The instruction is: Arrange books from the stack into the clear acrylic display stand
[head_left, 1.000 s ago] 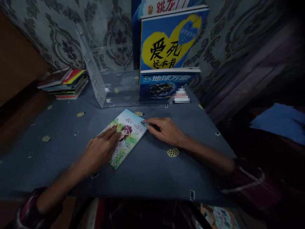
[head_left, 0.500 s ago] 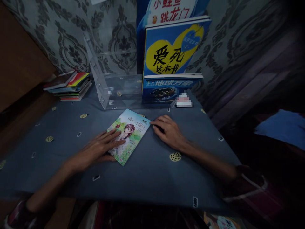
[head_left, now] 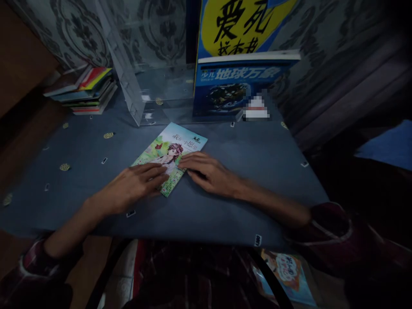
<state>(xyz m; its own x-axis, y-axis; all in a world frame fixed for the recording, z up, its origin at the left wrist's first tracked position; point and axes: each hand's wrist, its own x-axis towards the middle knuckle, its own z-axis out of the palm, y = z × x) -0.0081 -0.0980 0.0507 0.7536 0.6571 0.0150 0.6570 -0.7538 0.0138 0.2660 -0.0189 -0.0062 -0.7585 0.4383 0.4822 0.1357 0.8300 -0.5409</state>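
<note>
A thin paperback book (head_left: 174,137) with a drawn figure and a butterfly on its green and pale-blue cover lies closed and slanted on the cloth-covered table (head_left: 206,219). Over its lower left part rests my left hand (head_left: 138,182), fingers stretched out across the cover and hiding that edge. From the right, my right hand (head_left: 209,174) touches the book's right edge, its fingertips lying on the cover and its fingers extended. Neither hand grips the book.
Behind the book stands a clear acrylic rack (head_left: 167,113) with several large books, a blue one (head_left: 222,92) in front. Stacked books (head_left: 86,92) lie at the back left. Below the table's front edge, another book (head_left: 286,274) shows at the right.
My right hand has moved from the book's top right corner down along its right edge onto the cover. The view has tilted downward, so the rack sits higher in the picture.
</note>
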